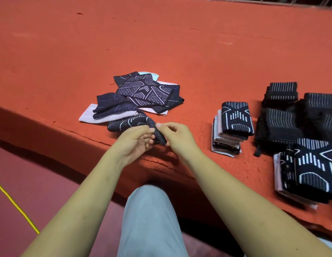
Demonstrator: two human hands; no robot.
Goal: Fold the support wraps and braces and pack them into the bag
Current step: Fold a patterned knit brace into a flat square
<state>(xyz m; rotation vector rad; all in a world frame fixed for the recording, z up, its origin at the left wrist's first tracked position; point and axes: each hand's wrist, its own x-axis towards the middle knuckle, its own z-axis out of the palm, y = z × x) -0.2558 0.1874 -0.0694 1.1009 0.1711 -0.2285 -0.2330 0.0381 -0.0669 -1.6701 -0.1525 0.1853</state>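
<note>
A dark brace with white line patterns point(135, 124) lies at the near edge of the red table point(161, 43). My left hand point(137, 143) and my right hand point(175, 137) both pinch its near end between them, fingers curled round the fabric. Behind it sits a loose heap of unfolded dark braces with pale linings point(137, 97). To the right stands a neat stack of folded braces point(232, 127). No bag is in view.
At the far right lie a pile of black striped wraps point(284, 115) and another folded stack point(309, 173) near the table's front edge. My knee in grey trousers point(150, 219) is below the table. A yellow cord point(14, 204) crosses the floor at left.
</note>
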